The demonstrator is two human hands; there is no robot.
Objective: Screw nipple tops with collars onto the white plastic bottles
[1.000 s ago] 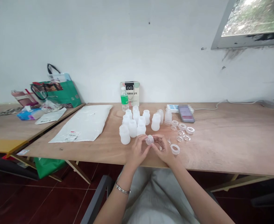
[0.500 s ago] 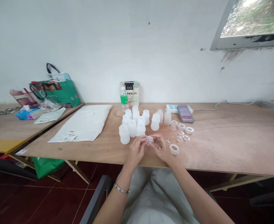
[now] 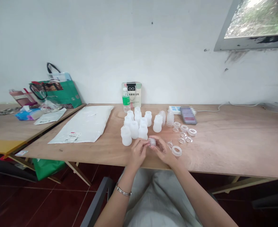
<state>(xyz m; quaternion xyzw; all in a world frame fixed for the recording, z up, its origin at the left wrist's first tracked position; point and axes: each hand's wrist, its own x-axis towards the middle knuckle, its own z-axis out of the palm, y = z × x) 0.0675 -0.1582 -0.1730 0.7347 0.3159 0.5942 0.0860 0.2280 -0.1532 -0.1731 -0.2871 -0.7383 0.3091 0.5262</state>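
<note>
Between my hands is a small clear ridged plastic piece (image 3: 152, 142), held just above the table's front part. My left hand (image 3: 139, 149) pinches its left side with the fingertips. The fingers of my right hand (image 3: 162, 150) wrap round its right side. Just beyond my left hand stand several white translucent plastic bottles (image 3: 126, 136) in a cluster. Several clear plastic rings (image 3: 188, 140) lie to the right of my right hand, along with thicker frosted rings (image 3: 176, 151). Two clearer bottle-like pieces (image 3: 170, 119) stand behind them.
A water bottle (image 3: 126, 101) and a paper bag (image 3: 137, 94) stand by the wall. A white mailing bag (image 3: 84, 124) lies flat at left. A phone (image 3: 188, 115) rests beside a power strip (image 3: 174, 109) at the back. The wooden table (image 3: 235, 138) stretches to the right.
The ridged piece has turned slightly in my fingers, its ridged side now showing more. Both hands stay in nearly the same place.
</note>
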